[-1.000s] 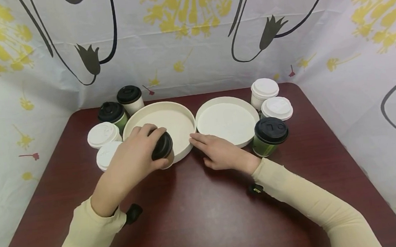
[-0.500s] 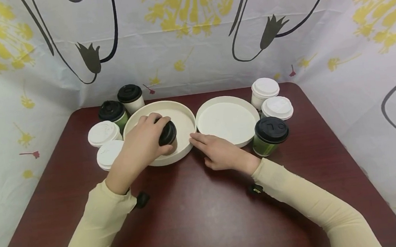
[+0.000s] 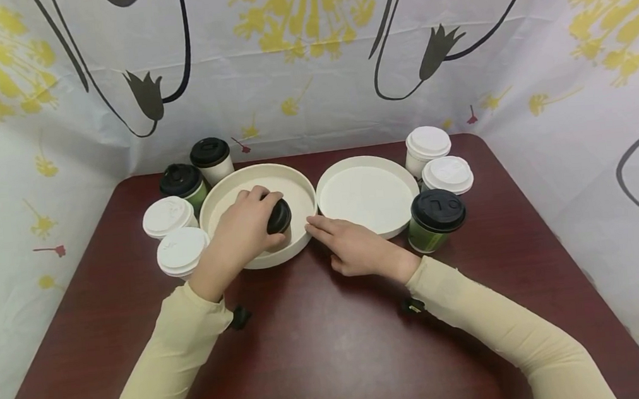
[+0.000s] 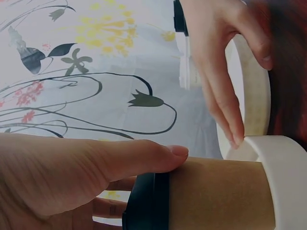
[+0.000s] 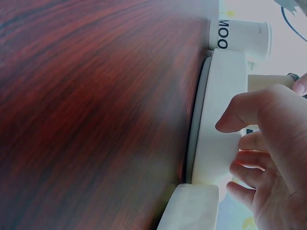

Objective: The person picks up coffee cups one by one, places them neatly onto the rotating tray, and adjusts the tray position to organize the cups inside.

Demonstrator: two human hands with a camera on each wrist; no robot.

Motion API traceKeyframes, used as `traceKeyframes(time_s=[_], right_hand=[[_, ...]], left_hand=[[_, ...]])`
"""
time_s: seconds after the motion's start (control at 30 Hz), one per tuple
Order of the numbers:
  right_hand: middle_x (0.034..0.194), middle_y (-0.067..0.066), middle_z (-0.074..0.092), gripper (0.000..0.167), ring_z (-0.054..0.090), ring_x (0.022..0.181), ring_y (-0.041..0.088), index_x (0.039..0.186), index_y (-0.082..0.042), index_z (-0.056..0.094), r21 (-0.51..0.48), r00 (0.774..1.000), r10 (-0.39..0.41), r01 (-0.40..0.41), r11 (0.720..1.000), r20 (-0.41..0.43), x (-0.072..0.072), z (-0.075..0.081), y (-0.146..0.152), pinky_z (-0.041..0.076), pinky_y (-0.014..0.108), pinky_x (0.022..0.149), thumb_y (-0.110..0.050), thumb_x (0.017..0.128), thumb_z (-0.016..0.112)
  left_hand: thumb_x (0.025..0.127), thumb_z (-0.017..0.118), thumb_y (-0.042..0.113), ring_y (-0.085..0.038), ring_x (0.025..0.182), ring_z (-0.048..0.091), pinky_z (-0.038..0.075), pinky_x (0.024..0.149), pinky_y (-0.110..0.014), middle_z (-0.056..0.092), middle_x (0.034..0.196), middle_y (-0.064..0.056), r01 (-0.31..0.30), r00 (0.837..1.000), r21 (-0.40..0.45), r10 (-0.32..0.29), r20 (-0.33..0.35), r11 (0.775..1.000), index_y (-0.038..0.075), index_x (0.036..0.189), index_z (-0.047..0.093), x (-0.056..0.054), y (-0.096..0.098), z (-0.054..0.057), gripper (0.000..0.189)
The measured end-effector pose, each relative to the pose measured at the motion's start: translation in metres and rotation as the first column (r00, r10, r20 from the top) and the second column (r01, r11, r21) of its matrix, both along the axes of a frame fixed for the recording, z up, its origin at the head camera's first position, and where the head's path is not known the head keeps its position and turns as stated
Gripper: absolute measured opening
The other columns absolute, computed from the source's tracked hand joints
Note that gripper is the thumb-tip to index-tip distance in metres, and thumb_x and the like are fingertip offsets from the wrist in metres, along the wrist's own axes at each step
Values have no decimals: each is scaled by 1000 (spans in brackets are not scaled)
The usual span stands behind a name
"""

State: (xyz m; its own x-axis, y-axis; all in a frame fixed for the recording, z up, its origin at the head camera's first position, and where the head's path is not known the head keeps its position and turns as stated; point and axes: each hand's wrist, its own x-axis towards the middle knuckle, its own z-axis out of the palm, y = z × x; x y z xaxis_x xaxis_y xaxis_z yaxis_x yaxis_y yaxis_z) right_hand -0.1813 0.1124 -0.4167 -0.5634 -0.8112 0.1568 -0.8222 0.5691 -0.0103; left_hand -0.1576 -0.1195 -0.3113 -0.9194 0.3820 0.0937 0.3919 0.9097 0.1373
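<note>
My left hand grips a brown paper coffee cup with a black lid. Fingers and thumb go round the cup at lid height. The cup is inside the left round cream tray; its base is hidden by the tray's wall, so I cannot tell if it touches the floor. My right hand lies with fingers stretched out, fingertips touching the rims where the left tray meets the right round tray. In the right wrist view, the right hand has nothing in its grasp.
Left of the trays stand two white-lidded cups, a black-lidded green cup and a black-lidded white cup. At right are two white-lidded cups and a black-lidded green cup. A patterned cloth hangs behind the dark red table.
My left hand has carried the brown cup rightward, from over the left tray's front edge to inside the tray. The right hand has stayed in place.
</note>
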Motion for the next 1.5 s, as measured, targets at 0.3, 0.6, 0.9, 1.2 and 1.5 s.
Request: traceKeyframes(time_s=[0.3,0.6,0.9,1.2,1.5], right_hand=[[155,17,41,77,46,141,28,148,-1,41,-4,1000,1,-1,1000,3,1,1,0,41,39,115,-17,78,68],[155,18,42,77,47,140,28,148,0,42,-18,1000,8,-8,1000,-10,1,0,0,41,39,115,-17,78,69],[155,17,41,77,46,141,28,149,-1,41,-7,1000,-2,2,1000,-6,1,-2,-1,41,38,115,-17,79,68],[156,16,41,78,45,142,27,149,-1,40,4,1000,-6,6,1000,-8,1,0,0,39,38,116,-19,79,70],[155,18,42,79,46,141,28,148,0,41,-22,1000,2,-2,1000,-4,2,-2,-1,40,39,115,-16,77,70]], left_hand=[[77,81,32,-39,118,54,54,89,-51,56,134,-18,-16,999,-16,17,37,1000,7,138,55,-4,2,-7,70],[80,77,33,-39,117,55,55,87,-50,56,133,-18,-20,999,-24,21,44,1000,8,138,55,-6,3,-14,67],[80,78,33,-38,114,57,56,85,-50,58,130,-19,-15,1000,-17,16,15,1000,8,134,57,-5,2,-21,64],[81,76,34,-40,115,57,56,84,-51,58,131,-19,-9,1000,-38,8,-21,999,8,135,57,-5,2,-23,63],[78,81,39,-44,137,42,48,101,-56,40,151,-23,-12,1000,-15,12,-25,1000,10,147,44,-2,-1,-25,84]])
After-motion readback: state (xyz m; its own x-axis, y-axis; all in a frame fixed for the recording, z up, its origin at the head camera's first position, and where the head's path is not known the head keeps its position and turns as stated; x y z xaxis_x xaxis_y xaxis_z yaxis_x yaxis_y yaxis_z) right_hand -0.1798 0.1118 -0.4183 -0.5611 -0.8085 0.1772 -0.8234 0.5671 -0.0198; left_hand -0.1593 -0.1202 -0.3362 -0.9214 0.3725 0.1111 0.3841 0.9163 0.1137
